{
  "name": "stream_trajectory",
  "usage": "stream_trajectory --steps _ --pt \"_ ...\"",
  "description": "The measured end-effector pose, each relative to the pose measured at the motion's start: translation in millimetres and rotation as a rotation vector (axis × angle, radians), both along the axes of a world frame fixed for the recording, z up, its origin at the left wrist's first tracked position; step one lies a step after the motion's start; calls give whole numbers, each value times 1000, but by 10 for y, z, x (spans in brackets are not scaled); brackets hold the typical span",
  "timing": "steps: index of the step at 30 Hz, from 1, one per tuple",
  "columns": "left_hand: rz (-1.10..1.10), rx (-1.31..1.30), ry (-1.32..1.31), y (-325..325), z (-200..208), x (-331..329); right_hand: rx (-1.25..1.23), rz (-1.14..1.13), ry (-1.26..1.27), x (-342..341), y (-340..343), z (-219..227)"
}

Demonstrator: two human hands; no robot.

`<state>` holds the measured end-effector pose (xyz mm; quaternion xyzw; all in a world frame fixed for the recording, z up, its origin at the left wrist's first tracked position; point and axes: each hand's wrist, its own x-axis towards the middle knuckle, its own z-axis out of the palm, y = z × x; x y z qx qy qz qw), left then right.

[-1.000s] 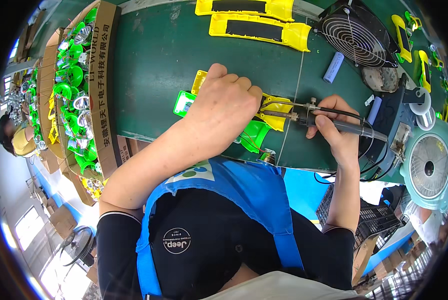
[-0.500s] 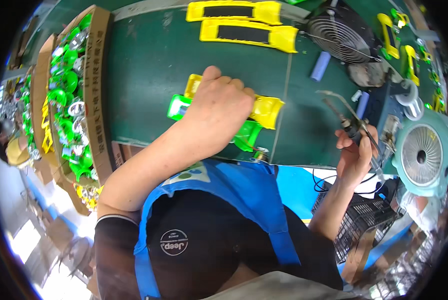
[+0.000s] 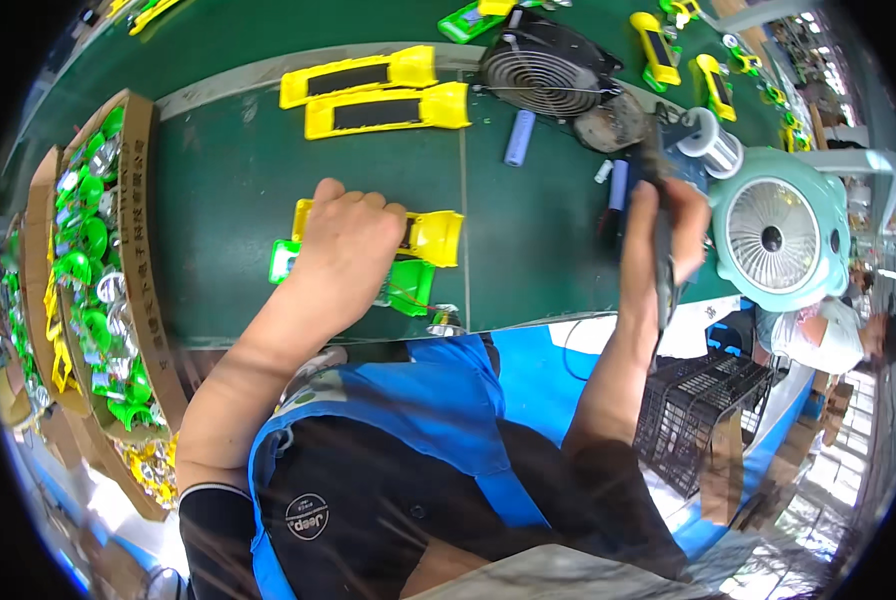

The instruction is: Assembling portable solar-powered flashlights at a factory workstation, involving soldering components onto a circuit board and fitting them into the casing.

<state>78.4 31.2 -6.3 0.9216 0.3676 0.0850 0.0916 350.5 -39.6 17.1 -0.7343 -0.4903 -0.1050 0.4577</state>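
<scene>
My left hand (image 3: 353, 240) is closed over a yellow plastic casing (image 3: 436, 238) with a dark strip, and its palm hides much of it. Against that casing's near side rests a green plastic part (image 3: 408, 288), with a small silvery round piece (image 3: 446, 320) by the table edge. A lighter green end (image 3: 284, 260) shows left of my wrist. On the right, my right hand (image 3: 676, 230) grips a soldering iron (image 3: 665, 255), dark and smeared by motion. The iron points away from me, beside a solder spool (image 3: 710, 142) and a blue cylindrical cell (image 3: 618, 185).
Two yellow casings (image 3: 388, 112) lie farther back. Behind the iron are a black fan (image 3: 543, 80), a grey round lump (image 3: 608, 122) and another blue cell (image 3: 519, 138). A pale green fan (image 3: 773, 235) stands right. A cardboard box (image 3: 138, 230) of green parts stands left.
My view has swung, shifting the table leftward in the picture. My right hand has carried the soldering iron farther back, toward the solder spool. My left hand stays on the yellow casing.
</scene>
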Motion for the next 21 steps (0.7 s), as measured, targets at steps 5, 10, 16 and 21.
stream_trajectory --steps 5,10,16,21 --pt "-30 -9 23 40 57 34 98 87 166 129 -168 -95" --pt "-27 -25 92 34 59 41 138 515 466 -308 -298 -275" --pt "-21 -30 102 29 95 36 -46 815 442 -865 -131 -644" --pt "-9 -24 94 30 78 21 30 884 412 -868 -85 -823"
